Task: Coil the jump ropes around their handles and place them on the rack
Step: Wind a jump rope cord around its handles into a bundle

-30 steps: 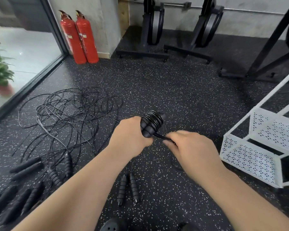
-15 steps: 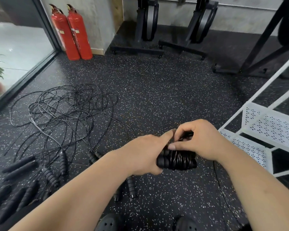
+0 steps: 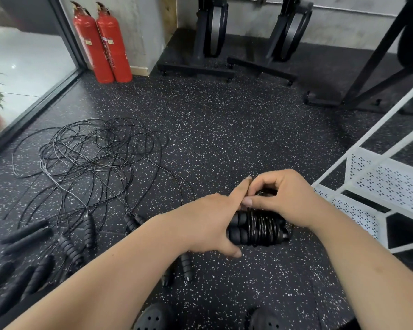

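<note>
- The black speckled rubber floor [image 3: 224,139] fills most of the view.
- A white rack [image 3: 386,182] with perforated shelves stands at 3 o'clock, reaching down towards 4 o'clock. Nothing can be seen on the shelves in view.
- Black exercise machines [image 3: 212,27] stand against the wall at 12 to 1 o'clock.
- A tangle of ropes [image 3: 93,153], thin and black, is spread over the floor at 9 to 10 o'clock, well apart from the rack.
- Two red fire extinguishers [image 3: 105,44] stand upright side by side at 11 o'clock.
- The left hand [image 3: 210,225] is just below centre, at about 6 o'clock. Its fingers and thumb are wrapped round the left end of the coiled jump rope [image 3: 260,228], and the forefinger is raised to touch the other hand.
- The right hand [image 3: 284,198], at 4 o'clock from centre, is curled over the top of the same bundle, with thumb and fingertips pinching there.
- The coiled jump rope lies level between the two hands, above the floor and near the rack's lowest shelf. The cord is wound in tight turns around both handles.
- Loose handles [image 3: 26,234] lie scattered at 8 o'clock, some joined to the tangle.
- Dark shoes [image 3: 153,317] show at 6 o'clock.
</note>
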Demonstrator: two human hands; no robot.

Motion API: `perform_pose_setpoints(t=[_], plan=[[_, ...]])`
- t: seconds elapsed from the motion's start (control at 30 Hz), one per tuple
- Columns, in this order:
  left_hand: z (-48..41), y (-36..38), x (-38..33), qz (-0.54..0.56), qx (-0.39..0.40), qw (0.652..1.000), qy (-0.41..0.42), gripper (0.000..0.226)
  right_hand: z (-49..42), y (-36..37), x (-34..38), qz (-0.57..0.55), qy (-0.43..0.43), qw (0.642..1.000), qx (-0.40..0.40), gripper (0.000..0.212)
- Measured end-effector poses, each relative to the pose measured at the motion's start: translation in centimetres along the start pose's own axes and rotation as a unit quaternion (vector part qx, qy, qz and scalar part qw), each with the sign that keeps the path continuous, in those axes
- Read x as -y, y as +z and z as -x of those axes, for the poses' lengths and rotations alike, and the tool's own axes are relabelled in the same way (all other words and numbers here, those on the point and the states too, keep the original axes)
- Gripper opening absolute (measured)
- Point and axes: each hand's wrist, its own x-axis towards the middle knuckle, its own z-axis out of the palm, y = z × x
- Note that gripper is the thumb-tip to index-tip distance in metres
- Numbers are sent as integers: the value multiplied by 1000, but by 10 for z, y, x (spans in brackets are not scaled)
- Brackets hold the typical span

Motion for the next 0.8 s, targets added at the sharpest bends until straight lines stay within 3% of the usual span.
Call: perform_pose_setpoints(t=[0.13,0.27,0.33,0.4,0.47,0.67,0.8], plan=[[6,-9,-4,36,-22,998,49,141,0,-8,-5,-72,8,997,37,13],[14,-20,-6,116,-41,989,78,129,4,-14,0,-217,95,968,84,19],[16,-25,-6,170,-81,979,78,121,3,-12,-1,-231,104,966,55,17],[14,-26,-3,205,-134,968,57,112,-3,-4,-8,-165,110,979,-33,38],[8,-24,3,212,-178,961,22,107,-7,7,-10,-84,127,985,-79,33],[-9,-22,36,297,-211,929,-59,86,-7,42,2,159,68,985,24,19],[-11,-23,47,219,-213,943,-133,82,1,53,11,230,65,970,49,21]])
